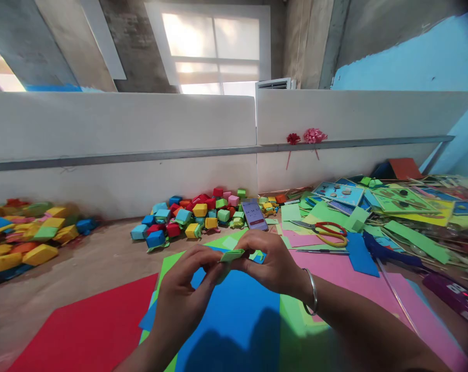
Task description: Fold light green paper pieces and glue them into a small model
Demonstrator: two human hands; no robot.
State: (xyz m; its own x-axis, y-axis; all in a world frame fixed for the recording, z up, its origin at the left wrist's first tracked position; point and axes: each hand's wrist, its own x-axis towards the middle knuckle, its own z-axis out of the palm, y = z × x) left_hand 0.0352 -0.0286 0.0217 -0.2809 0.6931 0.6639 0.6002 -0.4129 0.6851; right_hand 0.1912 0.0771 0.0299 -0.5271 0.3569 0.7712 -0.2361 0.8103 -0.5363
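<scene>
Between my two hands is a small folded piece of light green paper (232,255), pinched at both ends. My left hand (185,284) grips its left end between thumb and fingers. At its right end, my right hand (270,261) closes on it with thumb and curled fingers; a silver bangle is on that wrist. Both hands are above a blue paper sheet (234,320), which lies on green sheets. Just behind the hands stands a phone (254,214) with digits on its screen.
Small coloured paper boxes (200,210) are heaped behind the hands, larger folded shapes (43,232) at far left. A red sheet (97,325) lies left. Scissors (330,232), a pen (322,251), pink paper (346,279) and a purple glue gun (451,297) lie right. A white panel (121,124) stands behind.
</scene>
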